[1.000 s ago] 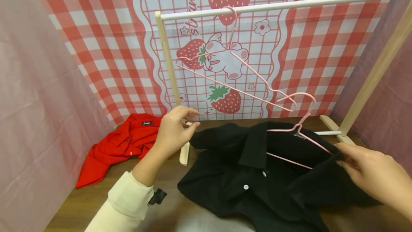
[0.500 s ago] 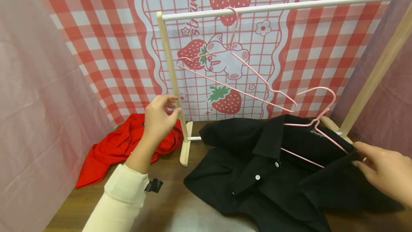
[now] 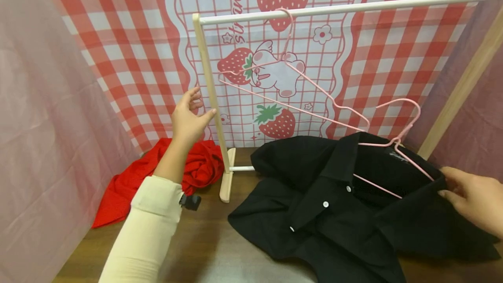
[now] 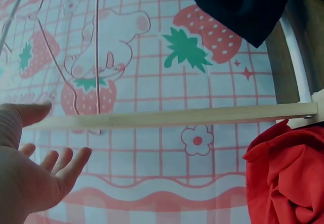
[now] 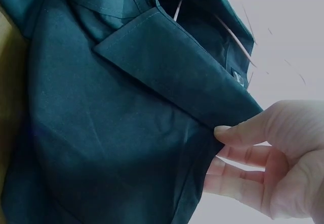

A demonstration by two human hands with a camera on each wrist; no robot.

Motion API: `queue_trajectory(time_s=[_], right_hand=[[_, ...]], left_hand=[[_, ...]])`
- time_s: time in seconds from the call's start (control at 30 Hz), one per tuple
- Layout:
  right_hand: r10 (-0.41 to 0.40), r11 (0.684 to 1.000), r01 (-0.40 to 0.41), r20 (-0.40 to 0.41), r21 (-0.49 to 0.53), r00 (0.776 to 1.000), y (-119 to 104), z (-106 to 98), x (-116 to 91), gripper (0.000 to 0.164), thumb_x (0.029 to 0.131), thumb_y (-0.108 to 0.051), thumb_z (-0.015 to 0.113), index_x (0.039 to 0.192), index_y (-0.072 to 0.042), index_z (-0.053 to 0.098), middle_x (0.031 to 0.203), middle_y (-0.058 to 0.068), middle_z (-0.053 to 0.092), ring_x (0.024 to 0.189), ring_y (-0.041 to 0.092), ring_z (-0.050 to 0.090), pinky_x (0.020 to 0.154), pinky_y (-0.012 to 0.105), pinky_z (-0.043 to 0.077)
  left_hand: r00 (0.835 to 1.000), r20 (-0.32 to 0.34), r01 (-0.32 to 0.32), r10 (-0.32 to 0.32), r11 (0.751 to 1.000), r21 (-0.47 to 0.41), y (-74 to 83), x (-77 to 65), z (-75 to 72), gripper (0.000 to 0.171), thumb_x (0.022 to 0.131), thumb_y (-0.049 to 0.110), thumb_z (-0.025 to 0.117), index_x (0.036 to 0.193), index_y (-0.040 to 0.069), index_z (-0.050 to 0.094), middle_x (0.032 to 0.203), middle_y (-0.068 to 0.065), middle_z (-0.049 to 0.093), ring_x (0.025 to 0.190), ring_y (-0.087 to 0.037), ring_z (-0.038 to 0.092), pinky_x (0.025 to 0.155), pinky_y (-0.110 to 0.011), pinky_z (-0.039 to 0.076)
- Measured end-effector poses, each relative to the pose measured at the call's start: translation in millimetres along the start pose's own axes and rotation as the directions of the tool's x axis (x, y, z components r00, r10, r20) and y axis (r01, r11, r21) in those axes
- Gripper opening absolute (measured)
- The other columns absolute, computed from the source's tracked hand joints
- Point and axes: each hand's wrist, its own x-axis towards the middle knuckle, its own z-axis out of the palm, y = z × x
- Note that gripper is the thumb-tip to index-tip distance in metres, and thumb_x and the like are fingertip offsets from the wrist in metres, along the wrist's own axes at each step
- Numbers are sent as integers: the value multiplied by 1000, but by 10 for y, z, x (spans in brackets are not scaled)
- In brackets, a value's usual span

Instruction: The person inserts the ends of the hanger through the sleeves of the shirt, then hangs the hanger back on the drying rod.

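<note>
A black shirt (image 3: 283, 235) with white buttons is draped on a pink wire hanger (image 3: 397, 138), whose hook sticks up out of the collar. My right hand (image 3: 473, 195) pinches the shirt near the right end of its collar, thumb on top; the right wrist view shows the thumb (image 5: 228, 132) pressed on the cloth. Beside the clothes rack's left wooden post (image 3: 210, 86), my left hand (image 3: 187, 119) is raised with fingers apart and holds nothing. In the left wrist view, the left hand (image 4: 38, 171) has the post (image 4: 177, 117) extending past its fingers.
A second pink hanger (image 3: 334, 105) hangs bare from the white rod (image 3: 353, 8) of the rack. Left of the rack, a red garment (image 3: 125, 193) lies crumpled on the wooden table (image 3: 204, 239). Behind stands a strawberry-print cloth (image 3: 275, 121), with pink curtains (image 3: 70, 121) at the sides.
My right hand has moved right and slightly up, and the black shirt and its hanger have shifted with it. My left hand has drawn away from the shirt, leftward and up.
</note>
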Motion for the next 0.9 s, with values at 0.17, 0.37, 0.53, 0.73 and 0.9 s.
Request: queue_trajectory(time_s=[0.17, 0.37, 0.53, 0.73, 0.9], right_hand=[[21, 1000, -21, 19, 1, 1000, 18, -32, 67, 37, 62, 16, 73, 92, 6, 55, 67, 20, 62, 48, 29, 58, 44, 48, 46], [37, 999, -37, 47, 0, 998, 44, -48, 111, 37, 64, 16, 72, 94, 8, 53, 70, 26, 61, 52, 36, 60, 45, 50, 46], [11, 1000, -11, 39, -5, 999, 123, -94, 218, 35, 62, 15, 71, 90, 6, 52, 65, 21, 60, 51, 34, 60, 46, 51, 46], [-7, 1000, 7, -40, 3, 999, 197, -210, 444, 35, 58, 17, 69, 81, 0, 50, 58, 13, 58, 45, 11, 52, 45, 35, 40], [17, 994, -3, -127, 106, 992, 324, -241, 574, 36, 54, 25, 66, 79, 5, 49, 54, 12, 53, 54, -16, 35, 44, 14, 35]], left_hand=[[989, 132, 77, -66, 994, -81, -31, 119, 12, 73, 87, 7, 73, 150, 11, 37, 146, -16, 43, 127, -30, 50, 97, -43, 48], [970, 228, 113, -89, 989, -92, -53, 220, 55, 67, 92, 6, 66, 151, 8, 33, 140, -19, 48, 121, -33, 55, 88, -40, 53], [970, 230, 105, -83, 991, -85, -82, 281, 77, 58, 92, 2, 64, 145, 2, 38, 129, -24, 55, 112, -36, 60, 78, -38, 57], [967, 243, 97, -76, 992, -78, -108, 312, 58, 60, 92, 1, 63, 145, 2, 36, 126, -26, 55, 112, -37, 60, 77, -37, 57], [963, 258, 104, -83, 992, -69, -132, 325, 93, 60, 92, 2, 63, 145, 3, 35, 127, -25, 55, 113, -37, 60, 78, -39, 57]])
